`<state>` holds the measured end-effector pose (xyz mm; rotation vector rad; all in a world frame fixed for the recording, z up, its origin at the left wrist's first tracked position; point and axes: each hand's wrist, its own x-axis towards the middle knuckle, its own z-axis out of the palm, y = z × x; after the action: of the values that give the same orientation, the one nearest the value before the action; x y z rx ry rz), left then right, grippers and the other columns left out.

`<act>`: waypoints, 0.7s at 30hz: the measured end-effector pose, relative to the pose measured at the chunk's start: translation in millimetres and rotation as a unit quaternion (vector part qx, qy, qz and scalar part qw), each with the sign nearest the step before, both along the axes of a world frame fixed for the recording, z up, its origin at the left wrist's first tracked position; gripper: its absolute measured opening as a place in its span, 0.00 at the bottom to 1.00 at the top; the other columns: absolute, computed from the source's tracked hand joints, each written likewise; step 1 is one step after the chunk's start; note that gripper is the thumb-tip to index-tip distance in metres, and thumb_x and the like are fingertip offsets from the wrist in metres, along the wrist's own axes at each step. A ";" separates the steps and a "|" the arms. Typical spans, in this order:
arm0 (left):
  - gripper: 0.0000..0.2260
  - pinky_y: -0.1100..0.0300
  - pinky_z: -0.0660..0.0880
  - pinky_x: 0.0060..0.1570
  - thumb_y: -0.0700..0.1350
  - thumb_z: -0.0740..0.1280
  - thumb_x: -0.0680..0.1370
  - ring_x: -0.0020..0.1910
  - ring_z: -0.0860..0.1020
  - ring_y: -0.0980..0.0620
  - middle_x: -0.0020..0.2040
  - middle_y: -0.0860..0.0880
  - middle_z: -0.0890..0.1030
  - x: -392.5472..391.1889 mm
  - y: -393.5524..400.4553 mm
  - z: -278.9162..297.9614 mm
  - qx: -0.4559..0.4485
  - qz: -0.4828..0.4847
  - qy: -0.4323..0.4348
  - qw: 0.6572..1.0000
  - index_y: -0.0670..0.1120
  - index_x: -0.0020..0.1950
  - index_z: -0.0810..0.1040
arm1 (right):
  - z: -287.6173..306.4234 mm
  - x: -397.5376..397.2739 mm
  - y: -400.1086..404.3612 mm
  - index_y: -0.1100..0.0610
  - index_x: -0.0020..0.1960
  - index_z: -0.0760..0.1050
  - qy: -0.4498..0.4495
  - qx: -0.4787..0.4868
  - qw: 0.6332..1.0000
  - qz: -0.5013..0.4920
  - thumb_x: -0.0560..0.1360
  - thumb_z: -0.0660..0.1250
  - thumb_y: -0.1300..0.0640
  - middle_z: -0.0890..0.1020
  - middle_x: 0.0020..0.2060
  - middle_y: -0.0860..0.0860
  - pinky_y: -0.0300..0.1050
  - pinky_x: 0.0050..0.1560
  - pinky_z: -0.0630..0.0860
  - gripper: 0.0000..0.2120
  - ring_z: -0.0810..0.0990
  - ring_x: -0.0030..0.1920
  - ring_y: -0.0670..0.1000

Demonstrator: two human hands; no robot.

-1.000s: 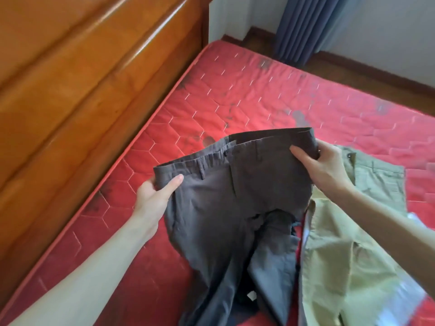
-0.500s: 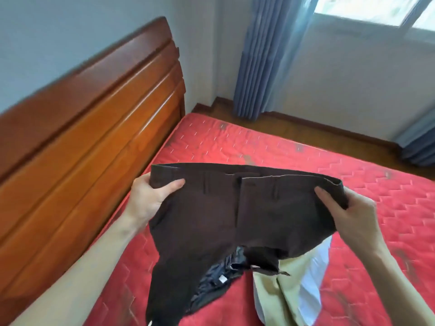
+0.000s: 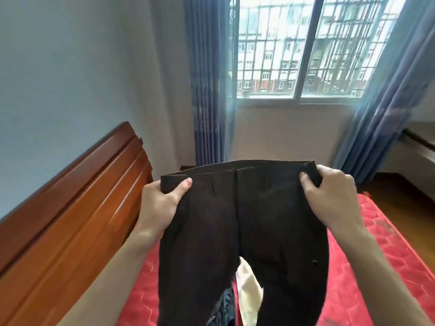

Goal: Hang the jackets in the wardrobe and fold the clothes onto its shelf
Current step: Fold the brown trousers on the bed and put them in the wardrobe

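Observation:
Dark brown trousers (image 3: 242, 227) hang upright in front of me, held up by the waistband above the red mattress (image 3: 353, 267). My left hand (image 3: 162, 203) grips the waistband's left end, thumb on the front. My right hand (image 3: 329, 196) grips the right end the same way. Both legs drop down out of the frame. Between the legs I see a strip of beige garment (image 3: 247, 290) and a bit of dark shiny fabric (image 3: 226, 304) lying on the bed. No wardrobe is in view.
A wooden headboard (image 3: 70, 220) runs along the left. Ahead are a barred window (image 3: 301, 48) and blue curtains (image 3: 207, 90). Wooden floor (image 3: 400, 201) shows to the right of the bed, with a pale low ledge (image 3: 419, 147) beyond it.
Both hands have raised the trousers from the bed to chest height and pulled the waistband straight. My view has tilted up from the mattress to the window.

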<state>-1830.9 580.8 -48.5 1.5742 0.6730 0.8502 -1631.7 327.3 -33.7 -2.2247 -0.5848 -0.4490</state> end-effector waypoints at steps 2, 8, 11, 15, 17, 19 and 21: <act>0.07 0.51 0.84 0.45 0.47 0.76 0.78 0.43 0.88 0.49 0.41 0.49 0.88 11.0 -26.1 1.1 0.030 -0.005 -0.011 0.999 0.45 0.43 0.88 | -6.1 -22.3 -5.6 0.54 0.38 0.75 -0.010 0.045 0.999 -0.015 0.80 0.69 0.54 0.80 0.31 0.53 0.53 0.39 0.74 0.12 0.80 0.37 0.62; 0.18 0.47 0.76 0.29 0.48 0.69 0.83 0.29 0.80 0.50 0.30 0.47 0.82 37.2 -95.3 -8.3 0.088 -0.060 -0.014 0.994 0.42 0.35 0.82 | -30.0 -83.6 2.4 0.53 0.45 0.81 -0.009 0.103 0.995 0.001 0.82 0.67 0.51 0.76 0.26 0.41 0.31 0.32 0.66 0.10 0.75 0.26 0.43; 0.15 0.56 0.77 0.34 0.47 0.68 0.84 0.33 0.82 0.54 0.33 0.52 0.84 40.4 -117.2 -11.5 0.101 -0.088 -0.023 0.991 0.46 0.39 0.84 | -35.5 -108.1 10.9 0.49 0.54 0.85 0.006 0.142 0.989 0.039 0.82 0.65 0.46 0.79 0.29 0.38 0.28 0.33 0.69 0.11 0.79 0.31 0.38; 0.12 0.55 0.80 0.38 0.43 0.65 0.84 0.37 0.84 0.53 0.38 0.51 0.85 36.2 -127.3 -18.1 0.097 -0.088 -0.011 0.991 0.49 0.43 0.84 | -42.0 -130.9 22.5 0.43 0.69 0.80 0.078 0.180 0.969 0.151 0.83 0.58 0.36 0.81 0.63 0.34 0.45 0.61 0.80 0.21 0.79 0.64 0.35; 0.15 0.57 0.79 0.38 0.46 0.62 0.86 0.37 0.84 0.50 0.38 0.49 0.85 32.0 -127.4 -17.6 0.050 -0.106 -0.024 0.993 0.47 0.44 0.84 | -49.1 -138.9 24.5 0.43 0.74 0.76 0.143 0.218 0.941 0.216 0.85 0.51 0.38 0.72 0.73 0.34 0.52 0.73 0.72 0.24 0.69 0.76 0.41; 0.20 0.57 0.81 0.40 0.57 0.60 0.86 0.40 0.85 0.48 0.40 0.47 0.85 25.8 -127.1 -14.8 0.023 -0.147 -0.036 0.988 0.46 0.46 0.84 | -56.2 -144.3 26.3 0.44 0.76 0.73 0.168 0.246 0.924 0.241 0.87 0.49 0.43 0.67 0.77 0.37 0.56 0.76 0.69 0.23 0.66 0.79 0.47; 0.17 0.54 0.83 0.44 0.61 0.68 0.81 0.44 0.86 0.48 0.43 0.46 0.86 20.1 -127.7 -12.2 0.031 -0.188 -0.034 0.981 0.48 0.47 0.84 | -60.5 -146.2 26.9 0.45 0.77 0.72 0.187 0.271 0.909 0.255 0.88 0.49 0.46 0.65 0.79 0.41 0.59 0.75 0.69 0.22 0.67 0.79 0.51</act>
<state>-1810.8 453.1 -60.7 1.6525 0.2860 0.6431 -1777.9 354.3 -94.1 -1.4915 -0.7003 0.0901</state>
